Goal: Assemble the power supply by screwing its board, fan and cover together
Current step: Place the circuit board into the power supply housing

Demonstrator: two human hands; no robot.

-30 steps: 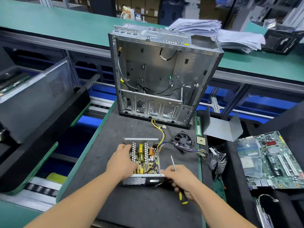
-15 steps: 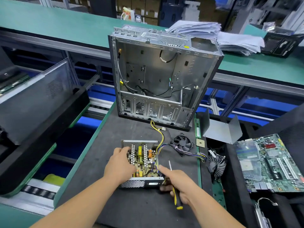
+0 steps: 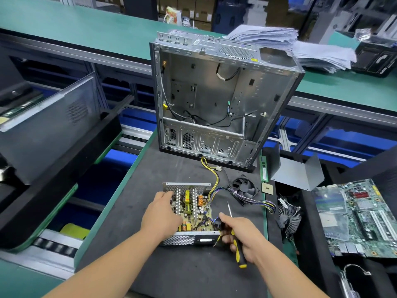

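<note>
The open power supply (image 3: 189,238), a perforated metal tray, lies on the black mat with its yellowish board (image 3: 191,208) inside. My left hand (image 3: 161,216) lies over the board's left side, fingers reaching toward the far left corner. My right hand (image 3: 240,236) grips a yellow-and-black screwdriver (image 3: 238,250), shaft pointing up and away, while its fingertips touch the tray's near right corner. A black fan (image 3: 243,188) lies to the right, tied by a bundle of coloured wires (image 3: 253,200). The grey bent cover (image 3: 297,173) stands farther right.
An empty computer case (image 3: 214,100) stands upright behind the supply. Right of the mat lie a memory stick (image 3: 263,168), a processor chip (image 3: 267,187), a round heatsink fan (image 3: 289,215) and a motherboard (image 3: 361,218). A side panel (image 3: 43,130) leans at the left. Papers (image 3: 300,46) pile behind.
My right hand has slid a little to the right along the tray's near corner, and the screwdriver handle has swung lower. My left hand stays on the board.
</note>
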